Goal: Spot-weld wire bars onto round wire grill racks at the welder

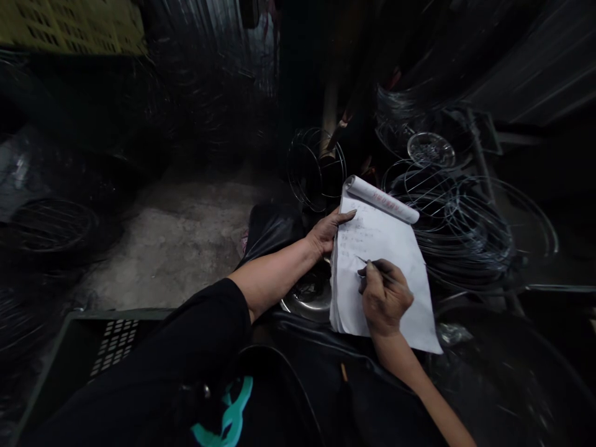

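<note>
A white notepad (410, 267) with its top pages rolled back is tilted over my lap. My left hand (328, 231) grips its left edge, thumb lying on the page and the other fingers hidden underneath. Faint handwritten lines (356, 239) run down the left part of the sheet. Over the middle of the page, my right hand (384, 295) is closed around a thin pen (362, 259), its tip at or close to the paper beside the writing. Reddish print shows on the rolled pages (384, 198).
Coils of metal wire (465, 242) and a round wire piece (431, 150) lie to the right. A wire ring (316, 167) is ahead. A dark green crate (116, 313) stands at lower left, a yellow crate (74, 25) at upper left. Concrete floor (172, 230) shows between.
</note>
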A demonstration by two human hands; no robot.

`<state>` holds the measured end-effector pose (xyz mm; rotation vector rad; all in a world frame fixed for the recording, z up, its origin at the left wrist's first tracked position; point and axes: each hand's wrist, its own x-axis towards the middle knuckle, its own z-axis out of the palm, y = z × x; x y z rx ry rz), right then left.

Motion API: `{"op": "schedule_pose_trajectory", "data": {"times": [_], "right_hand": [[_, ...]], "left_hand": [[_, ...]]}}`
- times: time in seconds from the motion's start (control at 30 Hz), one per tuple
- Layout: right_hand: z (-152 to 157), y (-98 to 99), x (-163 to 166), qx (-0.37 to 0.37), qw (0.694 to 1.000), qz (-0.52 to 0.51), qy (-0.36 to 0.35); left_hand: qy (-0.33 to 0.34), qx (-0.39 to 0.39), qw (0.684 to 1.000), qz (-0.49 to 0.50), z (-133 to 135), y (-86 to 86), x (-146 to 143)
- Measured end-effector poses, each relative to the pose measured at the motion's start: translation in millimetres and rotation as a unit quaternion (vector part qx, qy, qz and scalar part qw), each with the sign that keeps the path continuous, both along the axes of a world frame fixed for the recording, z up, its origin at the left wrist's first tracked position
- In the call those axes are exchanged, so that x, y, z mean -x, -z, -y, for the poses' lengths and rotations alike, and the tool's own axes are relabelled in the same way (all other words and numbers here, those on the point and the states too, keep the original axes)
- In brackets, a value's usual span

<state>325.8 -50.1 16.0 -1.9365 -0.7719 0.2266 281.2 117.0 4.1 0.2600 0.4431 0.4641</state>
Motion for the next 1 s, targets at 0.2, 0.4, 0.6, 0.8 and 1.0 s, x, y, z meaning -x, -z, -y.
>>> {"op": "schedule_pose_trajectory", "data": {"times": [0.2,0.4,0.6,0.8,1.0], "right_hand": [[-2,-0.9,0,-0.001,1.0,0.001,0.014],[-2,-3.3,1,-0.013,0.999,-0.032,0.015],[-4,-4.9,3,-0.073,0.987,-0.132,0.053],[-6,-31.6,-7,-0.173,0.966,-0.179,0.074],[32,-47.2,-83,-0.231,0.933,-0.119,0.249]], "left_hand": [[0.0,0.0,1.0,-0.006,0,2.8,-1],[-0.005,-0.002,1.0,0.005,0,2.1,-1],[-0.011,0.008,1.0,-0.013,-1,1.4,0],[-0.02,-0.015,1.0,-0.016,0,-10.8,2],[-0.01,-0.036,0.999,-0.01,5,-42.3,0]]}}
